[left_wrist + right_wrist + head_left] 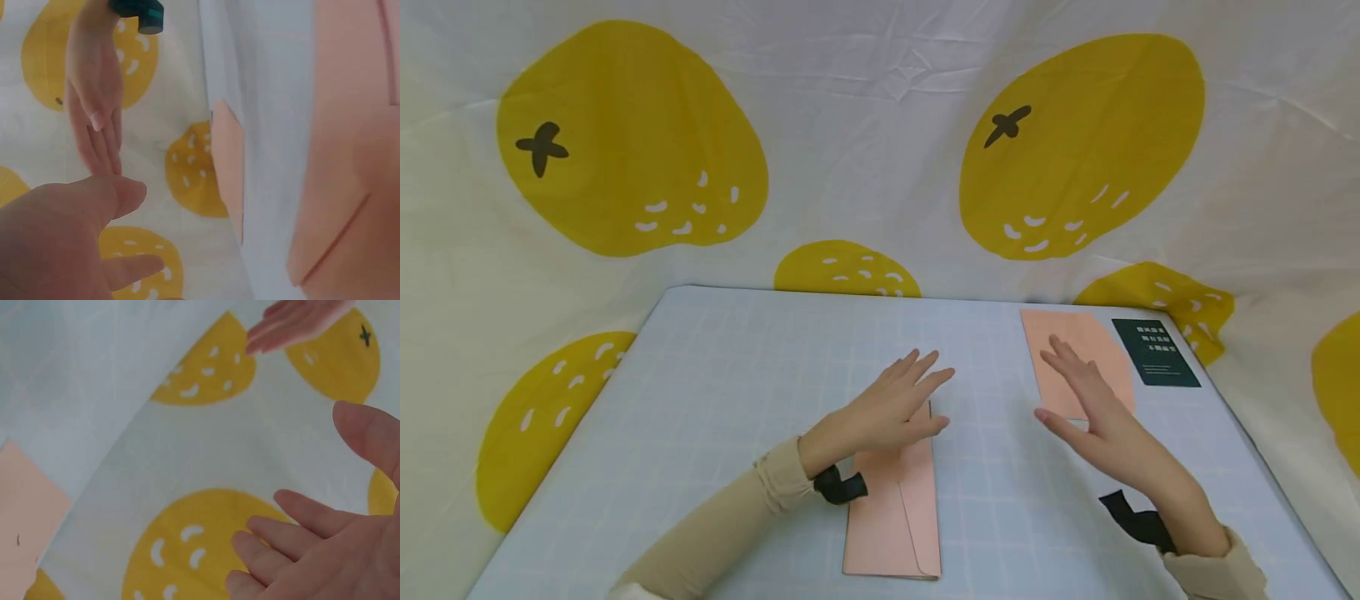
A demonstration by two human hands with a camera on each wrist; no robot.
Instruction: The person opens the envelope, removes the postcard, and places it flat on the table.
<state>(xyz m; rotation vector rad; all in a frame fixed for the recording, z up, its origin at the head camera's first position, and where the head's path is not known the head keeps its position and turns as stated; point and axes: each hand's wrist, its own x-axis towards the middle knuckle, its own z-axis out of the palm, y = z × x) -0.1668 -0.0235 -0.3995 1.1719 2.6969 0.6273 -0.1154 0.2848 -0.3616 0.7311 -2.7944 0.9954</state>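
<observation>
Head, left hand (pixel 895 410): fingers spread, empty, over the pink envelope (pixel 895 525) toward the table's (pixel 737 375) near edge
Head, right hand (pixel 1101 421): empty, by the pink paper (pixel 1090 333) near the far right corner
Left wrist, pink envelope: apart from the left hand
Right wrist, right hand: fingers straight, thumb apart

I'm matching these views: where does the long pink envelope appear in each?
Head: envelope at bottom centre, partly hidden by the left hand.
Left wrist: down the right side, cut off by the frame.
Right wrist: not in it; another pink sheet is at left.
Shared landmark: the right hand.
</observation>
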